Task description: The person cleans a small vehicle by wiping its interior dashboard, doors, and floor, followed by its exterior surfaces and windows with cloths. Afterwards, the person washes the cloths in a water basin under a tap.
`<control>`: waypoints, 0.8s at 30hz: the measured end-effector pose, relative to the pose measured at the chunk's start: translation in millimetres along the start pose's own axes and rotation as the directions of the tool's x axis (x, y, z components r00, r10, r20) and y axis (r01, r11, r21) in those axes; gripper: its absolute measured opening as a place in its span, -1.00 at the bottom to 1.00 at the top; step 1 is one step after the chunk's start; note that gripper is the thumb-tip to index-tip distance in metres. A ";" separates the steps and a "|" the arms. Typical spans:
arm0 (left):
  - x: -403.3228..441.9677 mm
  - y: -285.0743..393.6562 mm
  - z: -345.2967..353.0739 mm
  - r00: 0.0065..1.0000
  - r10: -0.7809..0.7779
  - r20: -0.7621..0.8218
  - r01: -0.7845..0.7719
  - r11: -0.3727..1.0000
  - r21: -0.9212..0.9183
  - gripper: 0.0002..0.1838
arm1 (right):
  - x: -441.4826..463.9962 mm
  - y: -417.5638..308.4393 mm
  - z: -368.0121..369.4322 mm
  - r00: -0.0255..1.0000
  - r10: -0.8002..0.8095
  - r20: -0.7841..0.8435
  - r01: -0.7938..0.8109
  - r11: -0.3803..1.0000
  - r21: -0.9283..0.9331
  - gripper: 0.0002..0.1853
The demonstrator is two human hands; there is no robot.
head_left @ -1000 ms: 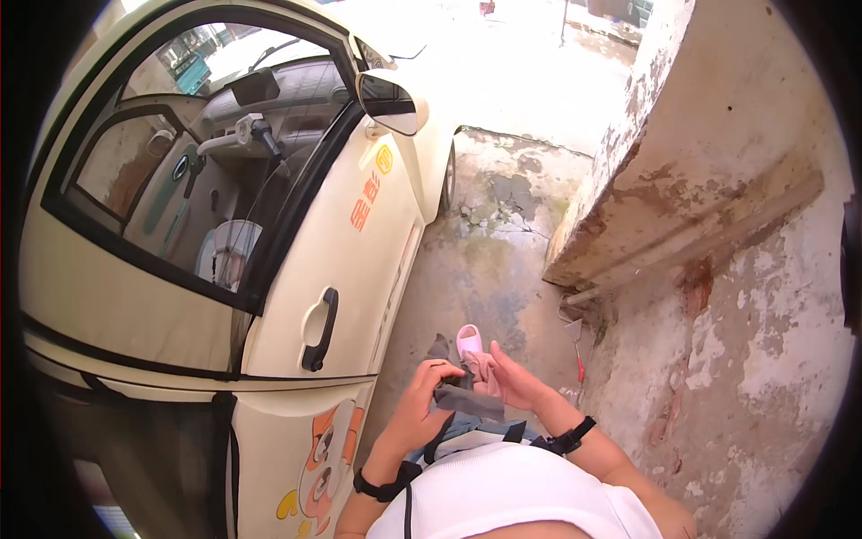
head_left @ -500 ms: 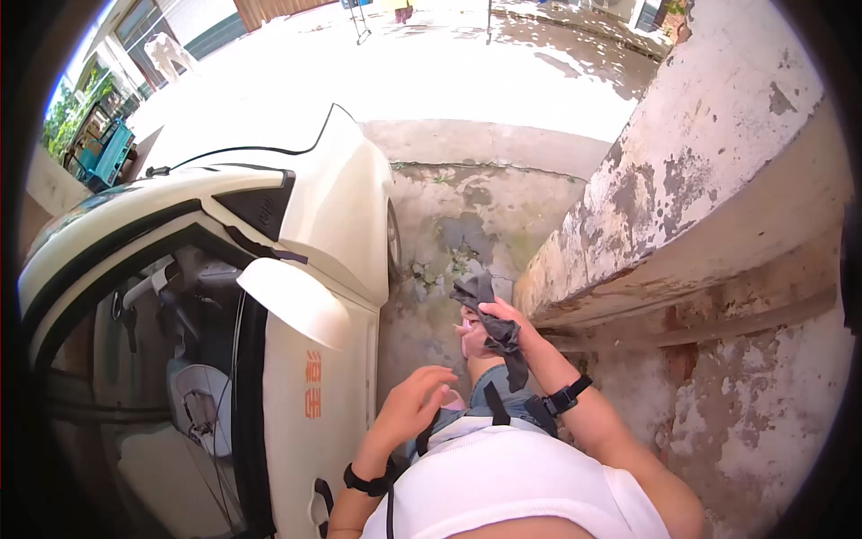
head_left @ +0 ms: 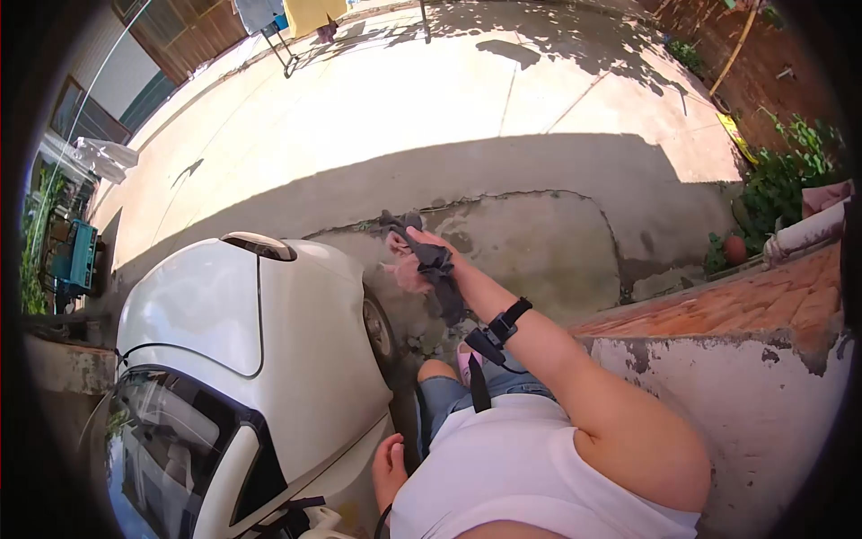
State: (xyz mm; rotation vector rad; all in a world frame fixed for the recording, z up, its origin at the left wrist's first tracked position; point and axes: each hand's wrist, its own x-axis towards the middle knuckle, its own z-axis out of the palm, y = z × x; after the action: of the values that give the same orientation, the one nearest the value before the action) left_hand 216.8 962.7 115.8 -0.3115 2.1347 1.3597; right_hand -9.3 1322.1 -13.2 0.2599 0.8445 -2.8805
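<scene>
A dark grey crumpled cloth [head_left: 437,262] is gripped in my right hand [head_left: 415,271], stretched out ahead of me past the car's front wheel [head_left: 379,332]. Part of the cloth hangs below the fingers, and one end sticks out above them. A black strap with a small device [head_left: 498,331] circles my right forearm near the wrist. Low at my side, my left hand [head_left: 389,463] hangs beside the white car [head_left: 310,310] with its fingers loosely extended and nothing visible in them. Whether it touches the car I cannot tell.
To the right runs a low wall topped with red bricks [head_left: 718,292], with green plants [head_left: 795,180] behind it. Sunlit concrete [head_left: 359,108] stretches ahead. A teal cart [head_left: 83,256] stands far left, and laundry [head_left: 301,13] hangs at the back.
My view has shifted forward along the car, from the door and mirror to the front end. The right hand with the cloth reaches farther ahead; my left hand has dropped to my side.
</scene>
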 end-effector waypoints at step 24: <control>455.2 560.8 443.2 -0.006 0.290 0.957 -0.980 -0.193 0.052 -0.74 | -188.3 -236.5 -195.8 0.204 -0.758 -0.619 0.911 0.378 -0.163 -0.36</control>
State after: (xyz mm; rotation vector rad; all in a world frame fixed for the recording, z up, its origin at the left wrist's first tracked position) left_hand -266.2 1658.7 131.6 2.1124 1.7587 0.2975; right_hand 159.4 1640.3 -14.1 1.1928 0.8855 -4.0921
